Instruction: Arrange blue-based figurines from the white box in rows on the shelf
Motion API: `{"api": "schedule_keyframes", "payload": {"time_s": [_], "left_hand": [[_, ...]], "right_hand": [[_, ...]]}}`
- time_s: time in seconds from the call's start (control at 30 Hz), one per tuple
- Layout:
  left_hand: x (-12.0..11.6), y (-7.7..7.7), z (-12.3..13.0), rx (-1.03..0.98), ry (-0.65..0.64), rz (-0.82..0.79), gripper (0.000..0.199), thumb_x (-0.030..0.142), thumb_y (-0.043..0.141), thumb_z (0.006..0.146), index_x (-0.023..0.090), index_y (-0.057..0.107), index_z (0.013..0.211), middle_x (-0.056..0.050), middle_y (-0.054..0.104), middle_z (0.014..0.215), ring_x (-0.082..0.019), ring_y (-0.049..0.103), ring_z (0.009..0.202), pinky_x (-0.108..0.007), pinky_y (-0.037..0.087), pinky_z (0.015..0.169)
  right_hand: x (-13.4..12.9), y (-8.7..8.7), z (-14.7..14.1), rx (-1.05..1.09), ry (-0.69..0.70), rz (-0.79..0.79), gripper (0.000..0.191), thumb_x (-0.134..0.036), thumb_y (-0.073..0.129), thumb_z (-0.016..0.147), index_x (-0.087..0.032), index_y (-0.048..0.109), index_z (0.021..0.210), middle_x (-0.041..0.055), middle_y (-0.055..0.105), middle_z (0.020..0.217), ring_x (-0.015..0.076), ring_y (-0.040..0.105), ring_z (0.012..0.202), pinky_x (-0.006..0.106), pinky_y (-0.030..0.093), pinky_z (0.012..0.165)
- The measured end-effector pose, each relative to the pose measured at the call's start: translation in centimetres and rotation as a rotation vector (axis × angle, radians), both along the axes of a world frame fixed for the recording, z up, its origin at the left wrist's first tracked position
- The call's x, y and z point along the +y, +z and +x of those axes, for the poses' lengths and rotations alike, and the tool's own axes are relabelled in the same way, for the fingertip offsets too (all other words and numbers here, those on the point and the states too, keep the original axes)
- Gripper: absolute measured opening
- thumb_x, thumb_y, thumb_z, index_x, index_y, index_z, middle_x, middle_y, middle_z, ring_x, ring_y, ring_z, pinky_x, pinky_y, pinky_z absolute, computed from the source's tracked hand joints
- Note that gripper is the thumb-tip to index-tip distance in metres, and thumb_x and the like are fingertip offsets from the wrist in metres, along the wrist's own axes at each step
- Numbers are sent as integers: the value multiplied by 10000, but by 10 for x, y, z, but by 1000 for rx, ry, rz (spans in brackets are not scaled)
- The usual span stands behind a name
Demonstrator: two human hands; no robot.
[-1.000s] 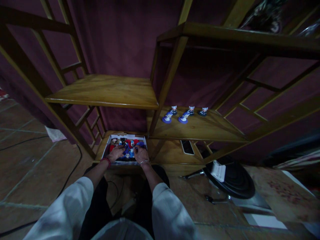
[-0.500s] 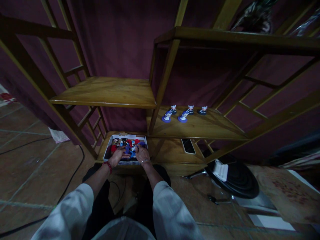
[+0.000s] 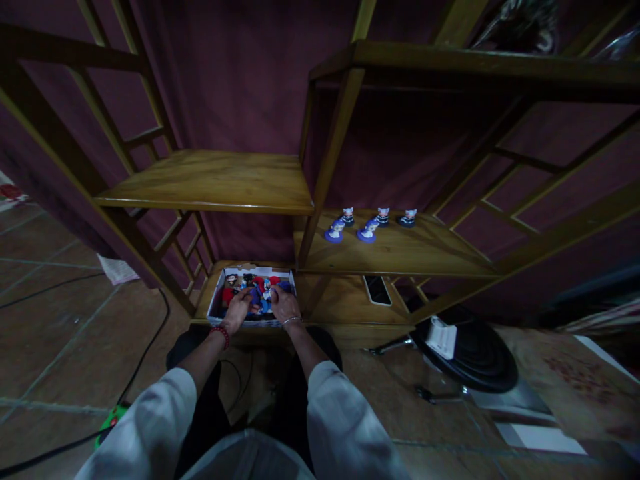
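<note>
A shallow box point(image 3: 214, 308) on the low shelf holds several small red, blue and black figures point(image 3: 259, 293). Inside its left half is my left hand point(image 3: 237, 310), fingers bent down among the figures; what they touch is too small to make out. My right hand point(image 3: 285, 305) reaches into the right half, thumb and fingers drawn together beside a blue and white figure; whether it grips that piece is unclear. On the middle shelf at the right stand two purple-based figures point(image 3: 367, 231) in front and three dark-based figures point(image 3: 408, 218) behind.
A phone point(image 3: 377, 291) lies on the low shelf right of the box. A black round stool point(image 3: 475, 353) with a white object on it stands at the right. A bare wooden shelf point(image 3: 215, 180) juts out above the box. Black cables and a green item point(image 3: 113, 421) are on the left floor.
My left hand has shifted slightly within the box and its fingers are more bent. My right hand stays nearly in place. The view has tilted a little, bringing the green item into sight.
</note>
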State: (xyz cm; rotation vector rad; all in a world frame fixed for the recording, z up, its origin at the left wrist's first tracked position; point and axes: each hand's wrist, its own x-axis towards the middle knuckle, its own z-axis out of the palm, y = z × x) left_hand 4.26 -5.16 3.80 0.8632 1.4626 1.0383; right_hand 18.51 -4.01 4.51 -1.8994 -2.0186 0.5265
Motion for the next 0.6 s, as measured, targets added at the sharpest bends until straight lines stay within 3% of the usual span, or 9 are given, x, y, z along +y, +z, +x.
{"api": "schedule_keyframes", "payload": {"time_s": [0.4, 0.6], "left_hand": [[-11, 17, 3, 176, -27, 25, 379, 158, 446, 797, 120, 516, 1168, 10, 624, 510, -138, 598, 476, -217, 463, 547], [-10, 13, 2, 27, 31, 24, 376, 141, 436, 814, 99, 495, 1182, -1, 626, 518, -141, 608, 486, -236, 481, 573]], "right_hand": [[3, -11, 1, 143, 3, 81, 293, -313, 438, 826, -283, 607, 1063, 18, 689, 804, 160, 616, 727, 229, 428, 678], [8, -17, 5, 420, -28, 110, 265, -289, 461, 805, -261, 639, 1000, 0, 681, 793, 140, 612, 723, 218, 454, 673]]}}
